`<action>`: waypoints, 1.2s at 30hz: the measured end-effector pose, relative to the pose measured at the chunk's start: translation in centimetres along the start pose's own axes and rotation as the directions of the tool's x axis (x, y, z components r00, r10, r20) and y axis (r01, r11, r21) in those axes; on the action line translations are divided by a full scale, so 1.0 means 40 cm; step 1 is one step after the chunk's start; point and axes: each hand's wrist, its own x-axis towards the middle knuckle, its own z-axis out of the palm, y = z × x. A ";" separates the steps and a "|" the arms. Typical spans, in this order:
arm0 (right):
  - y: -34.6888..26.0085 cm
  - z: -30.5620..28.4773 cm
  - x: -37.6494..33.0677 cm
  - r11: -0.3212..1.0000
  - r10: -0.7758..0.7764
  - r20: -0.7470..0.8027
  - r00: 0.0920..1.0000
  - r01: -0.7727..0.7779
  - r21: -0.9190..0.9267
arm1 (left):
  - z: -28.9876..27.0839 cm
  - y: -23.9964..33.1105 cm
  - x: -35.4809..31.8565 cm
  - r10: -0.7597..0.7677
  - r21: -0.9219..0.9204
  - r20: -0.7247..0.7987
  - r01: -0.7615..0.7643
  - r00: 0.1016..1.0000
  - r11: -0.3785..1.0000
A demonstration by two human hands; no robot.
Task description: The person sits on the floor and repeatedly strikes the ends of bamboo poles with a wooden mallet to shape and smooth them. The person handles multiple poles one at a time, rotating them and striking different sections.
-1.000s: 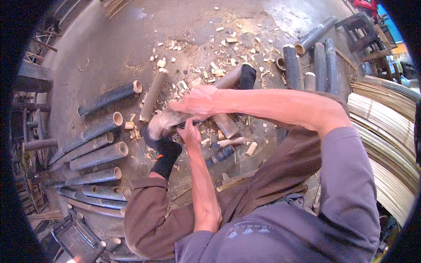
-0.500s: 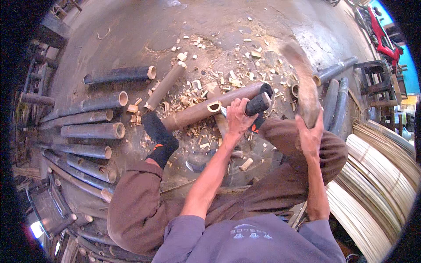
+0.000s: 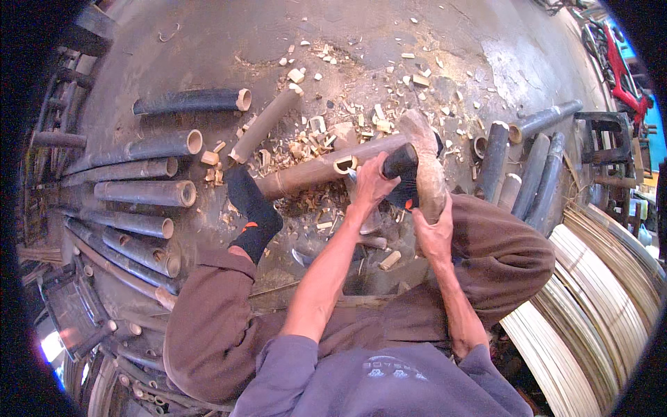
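Note:
Lying slantwise in front of me is a brown bamboo pole (image 3: 299, 178) with a pale notch cut into its side. My left hand (image 3: 374, 182) is wrapped round a chisel with a thick black handle (image 3: 401, 162); its metal blade (image 3: 351, 182) meets the pole at the notch. My right hand (image 3: 433, 233) grips a rough, pale wooden mallet (image 3: 429, 170), which lies against or right beside the handle's end. The pole's far end is partly hidden behind the mallet. One foot in a black sock (image 3: 251, 205) stands by the pole's near end.
Pale wood chips (image 3: 306, 149) litter the floor round the pole. Several dark bamboo tubes (image 3: 142, 194) lie at the left, more (image 3: 531, 174) at the right. A shorter brown tube (image 3: 265, 125) lies just beyond. Split strips (image 3: 590, 299) are stacked by my right knee.
My right hand has swung the mallet leftward, from over my right knee to the end of the chisel handle. My left hand still grips the chisel at the notch.

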 end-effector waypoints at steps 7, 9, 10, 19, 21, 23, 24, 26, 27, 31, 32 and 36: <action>-0.052 -0.116 -0.018 0.992 0.024 -0.182 0.983 -0.001 0.127 | -0.027 0.102 -0.013 0.191 -0.104 -0.028 -0.193 0.981 0.976; -0.080 -0.130 -0.017 0.966 0.077 -0.191 0.979 -0.025 0.258 | -0.011 0.097 -0.004 0.342 0.138 0.038 -0.344 0.939 0.929; -0.086 -0.132 -0.014 0.958 0.068 -0.192 0.979 -0.010 0.287 | -0.016 0.083 0.006 0.357 0.132 0.034 -0.359 0.933 0.924; -0.083 -0.144 -0.024 0.946 0.033 -0.310 0.950 0.070 0.316 | -0.024 -0.003 0.044 0.382 0.042 0.002 -0.382 0.924 0.923; -0.095 -0.156 -0.026 0.952 0.039 -0.308 0.951 0.058 0.302 | -0.021 -0.006 0.051 0.365 0.040 -0.003 -0.364 0.931 0.930; -0.115 -0.167 -0.020 0.951 0.057 -0.373 0.926 0.064 0.304 | -0.018 -0.004 0.052 0.343 0.047 -0.038 -0.341 0.939 0.939; -0.128 -0.170 -0.017 0.950 0.066 -0.402 0.913 0.066 0.306 | -0.022 -0.005 0.052 0.327 0.015 -0.026 -0.326 0.945 0.945; -0.158 -0.166 0.001 0.947 -0.009 -0.519 0.855 0.174 0.270 | -0.039 -0.015 0.053 0.290 -0.036 -0.013 -0.290 0.957 0.956; -0.165 -0.168 0.020 0.916 0.011 -0.560 0.829 0.216 0.338 | -0.040 -0.022 0.051 0.273 -0.058 -0.043 -0.275 0.961 0.960; -0.022 -0.021 0.034 0.712 0.168 -0.362 0.917 0.141 0.687 | -0.012 0.028 0.065 0.188 -0.140 -0.059 -0.195 0.980 0.971; 0.005 0.035 0.022 0.779 0.118 -0.259 0.959 0.072 0.623 | -0.015 0.050 0.077 0.168 -0.155 -0.040 -0.172 0.985 0.973; -0.044 -0.027 0.047 0.992 -0.037 -0.067 0.997 0.045 0.121 | -0.060 0.037 0.076 0.250 -0.226 -0.121 -0.272 0.961 0.935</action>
